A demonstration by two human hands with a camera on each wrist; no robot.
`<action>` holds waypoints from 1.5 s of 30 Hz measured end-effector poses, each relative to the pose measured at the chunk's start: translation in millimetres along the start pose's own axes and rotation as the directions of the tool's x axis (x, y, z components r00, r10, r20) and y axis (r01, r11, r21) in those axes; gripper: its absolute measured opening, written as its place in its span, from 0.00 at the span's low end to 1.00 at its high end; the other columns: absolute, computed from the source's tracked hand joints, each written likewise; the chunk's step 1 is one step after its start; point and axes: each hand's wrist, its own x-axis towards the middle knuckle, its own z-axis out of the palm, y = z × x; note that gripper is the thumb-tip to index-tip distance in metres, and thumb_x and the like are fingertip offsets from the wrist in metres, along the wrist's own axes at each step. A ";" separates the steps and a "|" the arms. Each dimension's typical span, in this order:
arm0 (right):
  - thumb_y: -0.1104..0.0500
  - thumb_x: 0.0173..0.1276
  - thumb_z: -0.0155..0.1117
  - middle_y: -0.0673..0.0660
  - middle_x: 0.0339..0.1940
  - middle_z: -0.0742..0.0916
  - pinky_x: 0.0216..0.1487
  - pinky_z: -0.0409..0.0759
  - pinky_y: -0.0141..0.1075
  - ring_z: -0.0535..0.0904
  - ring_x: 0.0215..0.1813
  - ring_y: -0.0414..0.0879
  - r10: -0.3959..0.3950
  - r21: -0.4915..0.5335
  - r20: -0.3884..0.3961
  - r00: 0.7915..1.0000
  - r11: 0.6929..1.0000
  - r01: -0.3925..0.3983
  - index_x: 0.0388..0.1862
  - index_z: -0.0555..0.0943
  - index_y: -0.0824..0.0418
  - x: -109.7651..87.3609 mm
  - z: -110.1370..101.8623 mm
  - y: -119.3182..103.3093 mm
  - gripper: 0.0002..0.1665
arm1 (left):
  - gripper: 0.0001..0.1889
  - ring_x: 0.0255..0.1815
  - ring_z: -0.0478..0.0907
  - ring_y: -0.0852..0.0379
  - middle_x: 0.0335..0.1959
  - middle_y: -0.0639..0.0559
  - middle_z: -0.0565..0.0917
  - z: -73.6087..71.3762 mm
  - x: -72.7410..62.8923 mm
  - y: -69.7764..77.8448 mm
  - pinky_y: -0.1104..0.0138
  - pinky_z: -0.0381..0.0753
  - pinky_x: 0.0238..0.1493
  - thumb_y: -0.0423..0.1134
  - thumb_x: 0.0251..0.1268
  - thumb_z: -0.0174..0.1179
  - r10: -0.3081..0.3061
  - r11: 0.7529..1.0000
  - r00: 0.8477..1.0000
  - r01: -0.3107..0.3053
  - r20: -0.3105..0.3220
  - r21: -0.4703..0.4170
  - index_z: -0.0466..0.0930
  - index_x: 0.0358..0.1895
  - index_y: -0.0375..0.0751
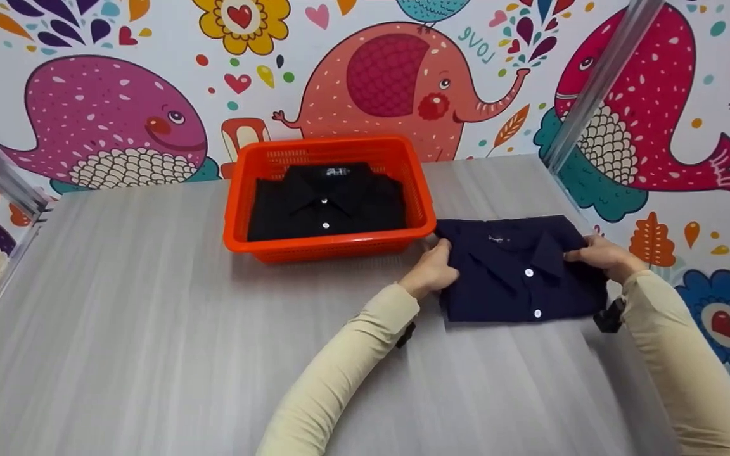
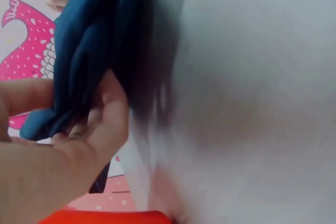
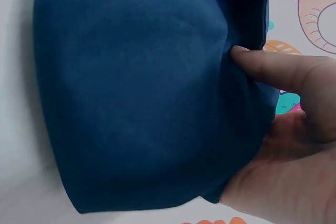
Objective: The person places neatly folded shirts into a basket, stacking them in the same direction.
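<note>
Fabric this soft will sag — the folded navy shirt [image 1: 520,269] lies on the surface [image 1: 149,329] just right of the orange basket [image 1: 330,244]. Left hand [image 1: 431,269] and right hand [image 1: 596,256] each pinch an opposite edge; lifting evenly at both sides should keep the light bundle folded.

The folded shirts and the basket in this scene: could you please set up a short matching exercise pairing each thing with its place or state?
Things:
1. navy shirt
2. black shirt
3. orange basket
4. left hand

Places or states:
A. folded, lying inside the basket
B. stands on the grey table by the wall
C. grips the navy shirt's left edge
D. folded on the table, right of the basket, held at both sides

Pairs: 1-D, 2-A, 3-B, 4-C
</note>
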 end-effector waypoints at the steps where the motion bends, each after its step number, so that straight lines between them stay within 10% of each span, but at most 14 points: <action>1: 0.57 0.71 0.54 0.76 0.62 0.64 0.61 0.66 0.52 0.65 0.58 0.60 -0.013 0.002 0.001 1.000 1.000 0.013 0.67 0.49 0.83 -0.2 -0.4 0.2 0.40 | 0.27 0.66 0.67 0.49 0.65 0.39 0.70 -0.2 -0.7 1.8 0.64 0.67 0.62 0.23 0.61 0.52 0.005 1.000 1.000 -0.005 -0.002 0.008 0.63 0.66 0.33; 7: 0.60 0.69 0.58 0.59 0.48 0.76 0.49 0.76 0.38 0.74 0.45 0.44 -0.067 0.073 0.031 0.997 0.995 0.065 0.61 0.58 0.79 -3.8 -3.1 1.9 0.33 | 0.20 0.54 0.73 0.51 0.53 0.43 0.77 -5.7 -4.6 10.5 0.66 0.70 0.54 0.25 0.60 0.57 0.057 0.998 0.998 -0.056 -0.018 0.036 0.68 0.56 0.35; 13: 0.57 0.71 0.56 0.75 0.64 0.64 0.64 0.65 0.54 0.67 0.59 0.55 -0.062 0.061 0.065 0.996 0.996 0.058 0.69 0.45 0.82 -11.3 -6.6 3.0 0.44 | 0.16 0.43 0.70 0.53 0.41 0.48 0.74 -11.5 -10.9 15.8 0.66 0.71 0.46 0.25 0.59 0.59 0.114 0.993 0.993 -0.113 -0.026 0.031 0.69 0.50 0.37; 18: 0.56 0.71 0.58 0.68 0.60 0.72 0.56 0.74 0.40 0.73 0.52 0.45 -0.100 0.035 0.046 0.994 0.995 0.098 0.67 0.52 0.81 -16.3 -5.6 1.5 0.40 | 0.18 0.44 0.70 0.54 0.43 0.46 0.75 -19.8 -17.6 18.3 0.67 0.72 0.46 0.24 0.59 0.58 0.184 0.982 0.983 -0.183 -0.006 0.041 0.69 0.52 0.34; 25: 0.54 0.71 0.58 0.79 0.70 0.56 0.67 0.62 0.50 0.60 0.67 0.61 -0.184 0.028 -0.011 0.983 0.983 0.184 0.71 0.41 0.83 -25.7 3.3 -13.4 0.50 | 0.19 0.43 0.72 0.54 0.41 0.47 0.74 -43.8 -29.6 15.9 0.67 0.73 0.43 0.22 0.56 0.57 0.262 0.965 0.965 -0.262 -0.010 0.011 0.69 0.53 0.31; 33: 0.55 0.73 0.57 0.68 0.62 0.71 0.49 0.70 0.23 0.72 0.48 0.33 -0.272 0.016 -0.092 0.958 0.962 0.274 0.69 0.54 0.79 -24.1 19.9 -37.2 0.39 | 0.21 0.49 0.75 0.48 0.50 0.39 0.77 -77.0 -37.7 10.8 0.62 0.75 0.50 0.22 0.57 0.56 0.271 0.962 0.962 -0.269 -0.046 0.038 0.69 0.55 0.30; 45: 0.53 0.74 0.55 0.75 0.68 0.64 0.67 0.59 0.53 0.62 0.66 0.61 -0.301 0.002 -0.185 0.935 0.952 0.307 0.72 0.47 0.78 -32.4 39.9 -80.8 0.44 | 0.21 0.45 0.75 0.45 0.46 0.38 0.76 -118.0 -45.9 4.2 0.61 0.74 0.48 0.23 0.52 0.55 0.321 0.946 0.935 -0.311 -0.152 0.088 0.70 0.53 0.30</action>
